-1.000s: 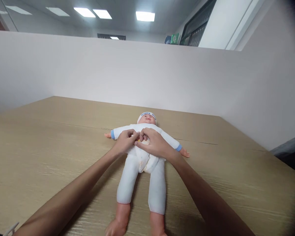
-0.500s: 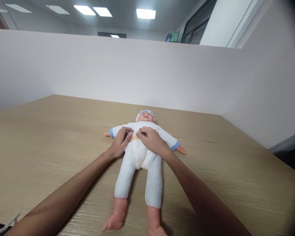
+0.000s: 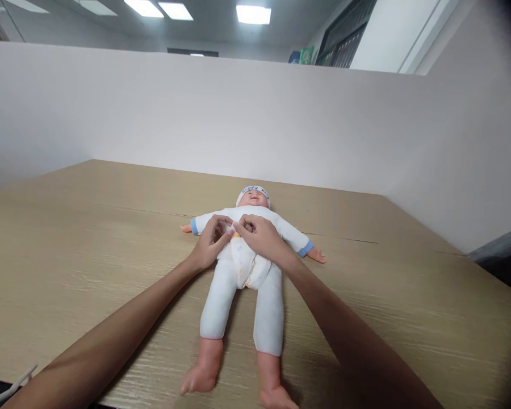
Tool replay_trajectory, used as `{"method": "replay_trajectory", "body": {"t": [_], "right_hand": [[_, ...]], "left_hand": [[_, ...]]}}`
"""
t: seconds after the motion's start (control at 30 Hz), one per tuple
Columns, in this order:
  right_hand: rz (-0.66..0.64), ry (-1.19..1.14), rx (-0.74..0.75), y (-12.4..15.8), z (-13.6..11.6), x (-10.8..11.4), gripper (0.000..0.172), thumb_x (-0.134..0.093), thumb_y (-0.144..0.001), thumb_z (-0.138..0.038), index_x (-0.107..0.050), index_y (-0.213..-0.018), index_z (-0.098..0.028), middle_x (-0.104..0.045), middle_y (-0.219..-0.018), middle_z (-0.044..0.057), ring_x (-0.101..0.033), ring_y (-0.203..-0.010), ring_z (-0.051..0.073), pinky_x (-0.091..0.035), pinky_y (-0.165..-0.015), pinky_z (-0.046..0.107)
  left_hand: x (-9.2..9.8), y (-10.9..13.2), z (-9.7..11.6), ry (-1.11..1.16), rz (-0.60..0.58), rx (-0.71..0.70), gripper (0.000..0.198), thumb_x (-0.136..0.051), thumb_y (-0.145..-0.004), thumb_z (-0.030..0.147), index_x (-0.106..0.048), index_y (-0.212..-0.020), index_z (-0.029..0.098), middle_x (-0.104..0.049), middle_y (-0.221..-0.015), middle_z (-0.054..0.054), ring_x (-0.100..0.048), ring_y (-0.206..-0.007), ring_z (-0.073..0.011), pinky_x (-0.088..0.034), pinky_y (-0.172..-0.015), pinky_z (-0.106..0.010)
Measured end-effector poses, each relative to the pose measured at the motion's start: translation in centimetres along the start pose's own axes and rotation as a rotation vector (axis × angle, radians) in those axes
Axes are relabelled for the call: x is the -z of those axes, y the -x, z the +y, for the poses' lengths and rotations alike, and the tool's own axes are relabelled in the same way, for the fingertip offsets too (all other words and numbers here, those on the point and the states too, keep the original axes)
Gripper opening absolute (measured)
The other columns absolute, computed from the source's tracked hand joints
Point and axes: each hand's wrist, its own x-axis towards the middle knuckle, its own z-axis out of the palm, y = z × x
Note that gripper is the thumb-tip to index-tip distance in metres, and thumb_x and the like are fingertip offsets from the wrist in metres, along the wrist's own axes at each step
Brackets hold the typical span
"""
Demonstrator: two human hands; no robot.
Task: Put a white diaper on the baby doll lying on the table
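Observation:
A baby doll (image 3: pixel 269 318) in a white suit with blue cuffs and a lettered white cap lies on its back, feet toward me. Around its hips is a white diaper (image 3: pixel 243 262) with an orange-yellow patch at the top edge. My left hand (image 3: pixel 212 241) is at the diaper's upper left, thumb and fingers drawn together at its top edge. Close beside it, my right hand (image 3: pixel 262 236) has its fingers curled and pinched at the same edge, over the doll's belly. The fingertips of both hands nearly meet and partly hide the diaper's top.
The doll lies on a wooden table (image 3: pixel 111 227) with a thin seam across it. Behind the table stands a pale partition wall (image 3: pixel 196 113). A thin white curved object (image 3: pixel 15 386) is at the lower left edge, beside my left forearm.
My hands have drawn slightly closer together, and their fingertips now pinch at the diaper's top edge. The view has tilted slightly; the doll lies as before.

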Motion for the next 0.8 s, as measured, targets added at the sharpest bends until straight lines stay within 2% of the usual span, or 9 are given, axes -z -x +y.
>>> {"method": "replay_trajectory", "body": {"t": [0.13,0.3,0.43,0.63,0.8], "right_hand": [[-0.068,-0.045,-0.049,-0.4,-1.1,0.8,0.034,-0.053,-0.101,-0.040,-0.051,-0.071,-0.024,-0.055,-0.069,-0.006,-0.051,-0.069,0.015,-0.033,-0.066,0.031],[-0.021,-0.011,-0.058,-0.6,-3.8,-0.4,0.025,-0.060,-0.089,-0.027,-0.051,-0.066,-0.023,-0.061,-0.068,-0.004,-0.052,-0.069,0.015,-0.033,-0.067,0.032],[0.009,0.083,-0.050,-0.1,-5.1,-0.4,0.031,-0.060,-0.087,-0.025,-0.042,-0.062,-0.024,-0.053,-0.062,-0.005,-0.045,-0.063,0.014,-0.028,-0.063,0.034],[-0.008,0.129,-0.109,1.4,-3.0,1.8,0.036,-0.059,-0.088,-0.023,-0.032,-0.064,-0.024,-0.037,-0.061,-0.006,-0.035,-0.061,0.014,-0.024,-0.061,0.035],[0.044,0.125,-0.017,2.1,-0.6,1.5,0.030,-0.057,-0.088,-0.023,-0.035,-0.067,-0.025,-0.042,-0.065,-0.005,-0.039,-0.065,0.015,-0.025,-0.062,0.034]], "left_hand": [[0.0,0.2,-0.2,-0.031,-0.030,0.000,0.040,-0.070,-0.101,0.049,-0.058,-0.131,0.026,-0.058,-0.116,-0.005,-0.054,-0.103,-0.0229,-0.047,-0.100,-0.040],[0.2,0.2,-0.7,-0.001,-0.035,-0.059,0.053,-0.077,-0.094,0.041,-0.053,-0.139,0.027,-0.058,-0.130,-0.008,-0.056,-0.120,-0.0272,-0.046,-0.108,-0.043],[0.4,0.2,-0.9,0.008,-0.014,-0.135,0.062,-0.081,-0.089,0.034,-0.048,-0.141,0.029,-0.057,-0.138,-0.008,-0.057,-0.119,-0.0254,-0.045,-0.108,-0.043],[0.5,0.1,0.1,-0.167,-0.047,-0.159,0.033,-0.073,-0.099,0.041,-0.063,-0.128,0.028,-0.063,-0.136,-0.010,-0.056,-0.119,-0.0272,-0.044,-0.110,-0.045],[0.5,0.2,0.8,-0.188,-0.058,-0.176,0.029,-0.070,-0.101,0.045,-0.066,-0.123,0.027,-0.062,-0.137,-0.011,-0.056,-0.127,-0.0288,-0.042,-0.117,-0.048]]}}
